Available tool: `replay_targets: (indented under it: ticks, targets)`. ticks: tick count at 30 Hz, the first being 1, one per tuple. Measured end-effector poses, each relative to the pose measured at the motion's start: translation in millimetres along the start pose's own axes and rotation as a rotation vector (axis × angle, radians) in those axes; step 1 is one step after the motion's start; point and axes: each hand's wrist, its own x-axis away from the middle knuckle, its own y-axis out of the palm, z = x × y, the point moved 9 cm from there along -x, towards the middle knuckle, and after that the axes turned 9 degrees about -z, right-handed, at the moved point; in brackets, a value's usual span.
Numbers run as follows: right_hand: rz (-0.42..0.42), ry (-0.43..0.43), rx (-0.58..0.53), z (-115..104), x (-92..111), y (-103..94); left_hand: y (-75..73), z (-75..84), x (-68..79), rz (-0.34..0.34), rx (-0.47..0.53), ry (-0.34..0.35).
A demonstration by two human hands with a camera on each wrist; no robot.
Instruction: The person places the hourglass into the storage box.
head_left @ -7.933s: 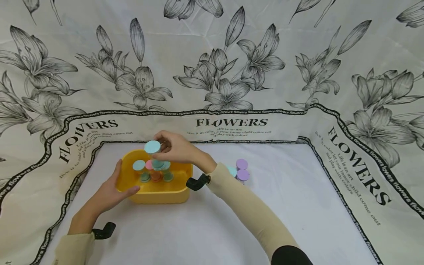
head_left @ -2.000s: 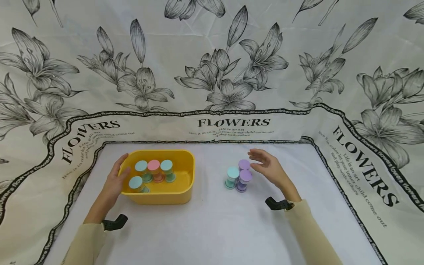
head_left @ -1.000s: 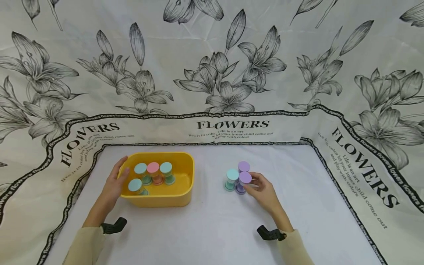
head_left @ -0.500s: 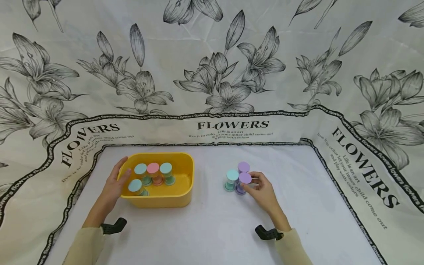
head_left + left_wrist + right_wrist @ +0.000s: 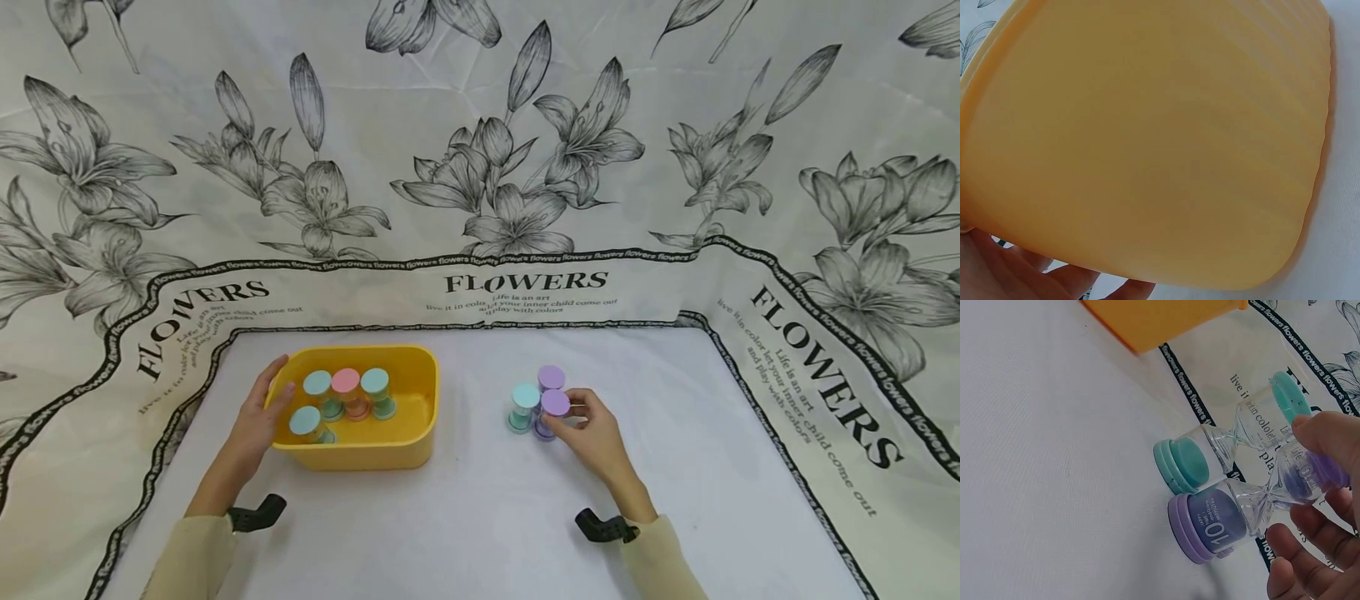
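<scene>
My right hand pinches the upper part of a purple sand timer, thumb in front and fingers behind. It stands upright on the white cloth; "10 minutes" shows on its lower bulb in the right wrist view. Close beside it are a turquoise sand timer and a second purple one, partly hidden. At left, my left hand grips the end of a yellow bin, thumb over the rim, fingers outside. The bin's wall fills most of the left wrist view.
Inside the bin, two turquoise sand timers stand with a pink one between them. Another turquoise timer leans near the front left. A flower-printed cloth rises behind the white tabletop.
My right hand has let go of a turquoise sand timer, now leaning inside the bin. It has moved right and taken hold of the front purple timer. My left hand stays at the bin.
</scene>
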Motion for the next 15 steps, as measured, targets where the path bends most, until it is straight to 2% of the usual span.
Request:
replay_targets:
  ticks: [6, 15]
  targets:
    - [-0.008, 0.007, 0.025, -3.3, 4.0, -1.8, -0.3, 0.9, 0.4, -0.006, 0.007, 0.016]
    - [-0.067, 0.013, -0.029, -10.7, 12.5, -3.9, -0.5, 2.2, 0.7, -0.009, 0.012, 0.035]
